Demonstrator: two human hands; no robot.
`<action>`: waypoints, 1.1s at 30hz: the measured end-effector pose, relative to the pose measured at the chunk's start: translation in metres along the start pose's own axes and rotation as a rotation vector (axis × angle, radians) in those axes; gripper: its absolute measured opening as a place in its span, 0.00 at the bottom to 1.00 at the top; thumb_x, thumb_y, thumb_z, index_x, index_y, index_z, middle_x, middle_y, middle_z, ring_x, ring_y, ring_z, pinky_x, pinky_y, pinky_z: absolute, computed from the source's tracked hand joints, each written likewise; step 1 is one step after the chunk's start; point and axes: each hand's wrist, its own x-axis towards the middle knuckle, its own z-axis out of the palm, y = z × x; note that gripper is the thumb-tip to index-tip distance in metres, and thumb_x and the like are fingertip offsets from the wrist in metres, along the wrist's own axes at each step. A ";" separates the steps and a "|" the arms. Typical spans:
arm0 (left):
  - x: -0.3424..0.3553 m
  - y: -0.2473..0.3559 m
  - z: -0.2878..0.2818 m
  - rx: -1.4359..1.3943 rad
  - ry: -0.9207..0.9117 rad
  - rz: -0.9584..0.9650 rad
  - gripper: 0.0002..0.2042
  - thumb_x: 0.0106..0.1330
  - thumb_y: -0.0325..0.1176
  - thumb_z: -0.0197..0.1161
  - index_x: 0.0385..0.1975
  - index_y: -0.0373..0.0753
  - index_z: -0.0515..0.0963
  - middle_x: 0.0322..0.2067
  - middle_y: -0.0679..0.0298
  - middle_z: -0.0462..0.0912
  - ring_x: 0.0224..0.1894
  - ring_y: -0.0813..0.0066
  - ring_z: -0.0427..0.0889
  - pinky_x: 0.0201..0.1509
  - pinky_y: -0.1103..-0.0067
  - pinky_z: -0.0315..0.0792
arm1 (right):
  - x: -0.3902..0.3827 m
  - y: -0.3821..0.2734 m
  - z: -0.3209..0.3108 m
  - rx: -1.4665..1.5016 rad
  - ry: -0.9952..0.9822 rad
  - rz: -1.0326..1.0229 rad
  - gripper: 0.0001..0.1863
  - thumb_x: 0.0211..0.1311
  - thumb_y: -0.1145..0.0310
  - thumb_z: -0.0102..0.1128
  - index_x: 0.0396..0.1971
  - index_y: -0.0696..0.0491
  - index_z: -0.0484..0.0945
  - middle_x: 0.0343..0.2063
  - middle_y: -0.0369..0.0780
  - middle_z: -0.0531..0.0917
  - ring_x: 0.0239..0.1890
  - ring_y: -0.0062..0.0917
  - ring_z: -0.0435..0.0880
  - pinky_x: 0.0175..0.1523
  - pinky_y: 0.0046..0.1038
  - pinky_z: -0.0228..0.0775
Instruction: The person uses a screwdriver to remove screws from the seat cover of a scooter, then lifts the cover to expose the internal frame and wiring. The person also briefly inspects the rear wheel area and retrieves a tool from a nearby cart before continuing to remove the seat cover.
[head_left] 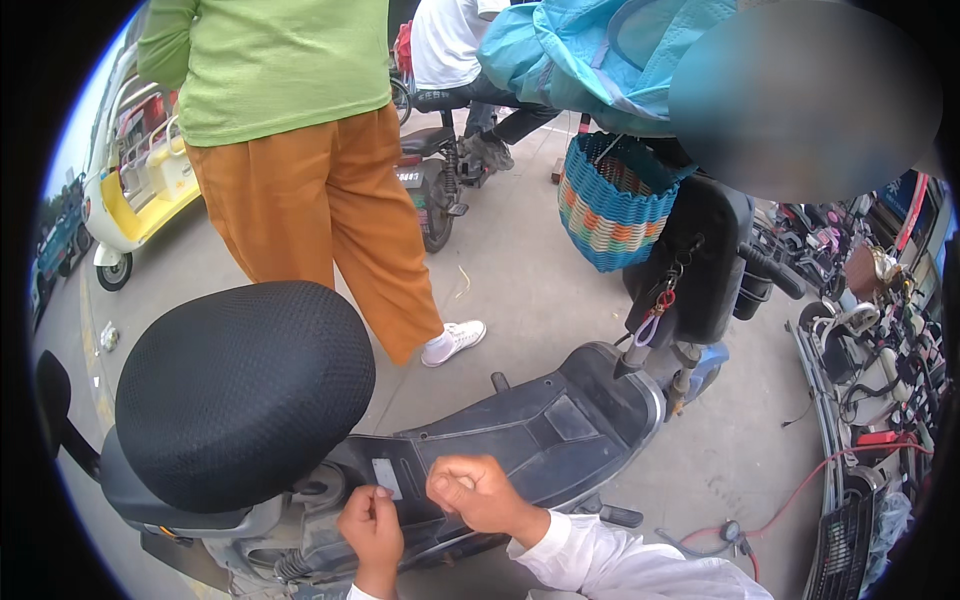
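Observation:
My left hand (372, 528) and my right hand (470, 492) are both closed, close together beside the base of a black scooter seat (240, 390); what they hold, if anything, is hidden. Under and behind them stretches the scooter's grey-black footboard (530, 430), with a pale label near my fingers. At the scooter's front, a woven blue, orange and white basket (610, 210) hangs above keys on a lanyard (655, 315). A light blue cloth (580, 55) is draped over the top.
A person in orange trousers (280, 210) stands just beyond the scooter. Behind, another person in white (445, 40) is on a scooter. A yellow vehicle (150, 205) stands at left. Right are crowded parts and scooters (880, 380), with a red hose (800, 490) on the ground.

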 end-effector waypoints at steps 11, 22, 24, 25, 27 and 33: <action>0.001 -0.005 -0.005 -0.012 0.005 -0.001 0.07 0.64 0.26 0.57 0.24 0.31 0.76 0.16 0.68 0.74 0.20 0.86 0.67 0.23 0.84 0.60 | 0.008 -0.005 0.013 -0.068 0.202 -0.041 0.18 0.70 0.59 0.53 0.23 0.56 0.70 0.16 0.31 0.69 0.19 0.13 0.64 0.24 0.20 0.57; 0.001 -0.007 -0.005 0.000 0.013 0.014 0.07 0.63 0.26 0.58 0.23 0.32 0.77 0.15 0.67 0.74 0.19 0.86 0.68 0.23 0.83 0.61 | 0.010 -0.015 0.008 -0.184 0.327 0.007 0.21 0.72 0.60 0.50 0.19 0.56 0.67 0.17 0.33 0.71 0.20 0.14 0.66 0.26 0.20 0.60; -0.001 -0.003 -0.001 -0.017 -0.005 0.000 0.07 0.63 0.26 0.58 0.23 0.32 0.77 0.15 0.67 0.74 0.19 0.85 0.68 0.22 0.83 0.62 | 0.000 -0.019 -0.004 0.026 0.038 -0.004 0.22 0.72 0.58 0.50 0.18 0.55 0.66 0.15 0.33 0.70 0.19 0.14 0.66 0.25 0.20 0.59; -0.002 -0.001 0.000 -0.015 -0.014 -0.005 0.07 0.63 0.27 0.59 0.23 0.32 0.77 0.15 0.67 0.74 0.18 0.85 0.68 0.22 0.83 0.62 | 0.010 -0.010 -0.020 0.269 -0.411 -0.012 0.25 0.71 0.53 0.51 0.17 0.55 0.65 0.14 0.33 0.69 0.18 0.16 0.65 0.24 0.20 0.58; -0.002 -0.005 0.001 0.005 -0.018 0.027 0.07 0.63 0.26 0.59 0.23 0.32 0.77 0.15 0.68 0.74 0.18 0.86 0.68 0.22 0.84 0.62 | 0.025 -0.003 -0.032 0.379 -0.713 0.027 0.28 0.68 0.48 0.53 0.16 0.55 0.66 0.13 0.35 0.70 0.17 0.18 0.67 0.24 0.21 0.58; 0.005 -0.004 -0.019 0.018 0.046 0.032 0.06 0.62 0.26 0.60 0.24 0.33 0.77 0.14 0.69 0.72 0.17 0.87 0.66 0.21 0.84 0.60 | 0.027 -0.057 0.010 -1.103 -0.080 -0.251 0.23 0.61 0.50 0.60 0.22 0.57 0.74 0.12 0.43 0.75 0.16 0.34 0.77 0.23 0.30 0.68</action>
